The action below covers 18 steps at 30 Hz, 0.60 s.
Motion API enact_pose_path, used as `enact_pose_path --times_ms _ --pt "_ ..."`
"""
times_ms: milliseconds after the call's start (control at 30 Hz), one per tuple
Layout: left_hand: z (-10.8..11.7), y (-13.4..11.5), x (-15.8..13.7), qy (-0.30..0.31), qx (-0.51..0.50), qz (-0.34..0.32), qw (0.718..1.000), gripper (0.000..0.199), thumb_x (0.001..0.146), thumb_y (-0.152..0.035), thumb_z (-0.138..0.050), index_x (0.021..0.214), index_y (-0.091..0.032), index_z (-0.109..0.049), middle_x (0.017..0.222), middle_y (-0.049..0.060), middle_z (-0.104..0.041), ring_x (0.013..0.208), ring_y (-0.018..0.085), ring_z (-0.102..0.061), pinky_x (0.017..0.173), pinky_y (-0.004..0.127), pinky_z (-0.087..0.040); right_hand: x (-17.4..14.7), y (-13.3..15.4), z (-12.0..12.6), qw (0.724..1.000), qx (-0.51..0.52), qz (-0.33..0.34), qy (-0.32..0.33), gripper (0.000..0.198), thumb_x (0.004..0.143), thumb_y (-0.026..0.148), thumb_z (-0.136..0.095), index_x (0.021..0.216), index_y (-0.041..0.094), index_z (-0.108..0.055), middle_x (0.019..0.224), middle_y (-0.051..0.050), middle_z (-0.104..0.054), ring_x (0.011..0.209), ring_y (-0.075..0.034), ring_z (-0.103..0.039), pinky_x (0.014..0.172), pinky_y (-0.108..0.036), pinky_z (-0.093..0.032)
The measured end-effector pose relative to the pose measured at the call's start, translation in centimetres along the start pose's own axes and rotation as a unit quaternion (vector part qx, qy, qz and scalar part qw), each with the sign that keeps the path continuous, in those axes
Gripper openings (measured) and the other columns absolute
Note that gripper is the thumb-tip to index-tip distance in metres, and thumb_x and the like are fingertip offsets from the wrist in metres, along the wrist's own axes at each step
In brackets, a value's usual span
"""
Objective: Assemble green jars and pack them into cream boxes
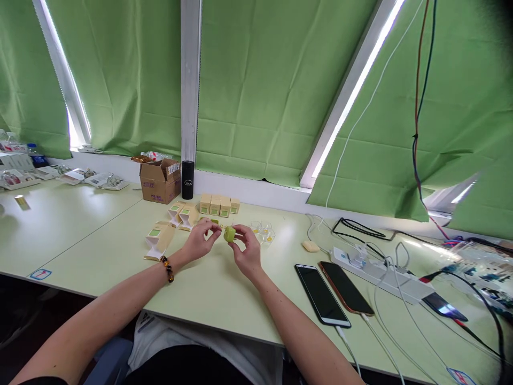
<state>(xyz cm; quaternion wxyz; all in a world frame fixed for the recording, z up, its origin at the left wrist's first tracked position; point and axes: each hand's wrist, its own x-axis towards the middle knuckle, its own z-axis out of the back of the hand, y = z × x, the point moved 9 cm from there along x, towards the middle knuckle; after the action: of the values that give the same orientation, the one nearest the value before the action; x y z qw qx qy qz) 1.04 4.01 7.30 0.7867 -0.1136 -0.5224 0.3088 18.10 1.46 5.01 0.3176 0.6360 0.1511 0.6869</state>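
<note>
My right hand (247,251) grips a small, rounded, light-green object (230,233) between thumb and fingers, above the table. Close to its left side is my left hand (200,239), thumb and forefinger pinched together; whatever they may hold is too small to make out. Behind the hands, a flat green piece (215,221) is partly hidden by the left fingers. Several small clear cups with yellow centres (267,235) stand just beyond my right hand. Left of my left hand lies an opened kraft box (159,238) with a green label, and two more opened boxes (186,215) sit behind it.
Several closed kraft boxes (215,205) stand in a row farther back. A cardboard carton (160,182) and a black tumbler (187,180) are near the wall. To the right lie a white-edged phone (323,294), a second phone (347,287), a power strip (380,275) and tangled cables.
</note>
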Motion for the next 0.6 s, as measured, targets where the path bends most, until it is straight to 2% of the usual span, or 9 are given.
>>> enact_pose_path --times_ms 100,267,600 --pt "-0.61 0.17 -0.03 0.017 -0.009 0.018 1.0 0.013 0.096 -0.029 -0.063 0.09 -0.019 -0.069 0.085 0.006 -0.068 0.082 0.018 -0.061 0.064 0.029 -0.048 -0.15 0.35 -0.38 1.0 -0.013 0.021 0.013 0.039 0.086 0.014 -0.066 0.124 0.025 -0.061 0.122 -0.009 -0.064 0.105 -0.022 -0.068 0.092 -0.043 -0.066" --pt "-1.08 0.53 -0.15 0.029 -0.012 0.024 0.999 0.015 0.096 -0.03 -0.062 0.088 -0.019 -0.068 0.084 0.005 -0.066 0.081 0.018 -0.06 0.069 0.03 -0.051 -0.31 0.54 -0.68 0.998 -0.034 0.038 0.026 0.04 0.087 0.014 -0.065 0.125 0.026 -0.06 0.123 -0.01 -0.063 0.109 -0.024 -0.067 0.091 -0.044 -0.066" --pt "-0.93 0.88 -0.19 0.016 -0.021 0.026 0.999 0.019 0.096 -0.033 -0.062 0.085 -0.019 -0.068 0.08 0.005 -0.066 0.073 0.016 -0.06 0.062 0.028 -0.049 -0.23 0.68 -0.69 0.998 -0.044 0.04 0.023 0.039 0.088 0.014 -0.065 0.124 0.026 -0.062 0.124 -0.01 -0.065 0.11 -0.024 -0.066 0.09 -0.044 -0.066"
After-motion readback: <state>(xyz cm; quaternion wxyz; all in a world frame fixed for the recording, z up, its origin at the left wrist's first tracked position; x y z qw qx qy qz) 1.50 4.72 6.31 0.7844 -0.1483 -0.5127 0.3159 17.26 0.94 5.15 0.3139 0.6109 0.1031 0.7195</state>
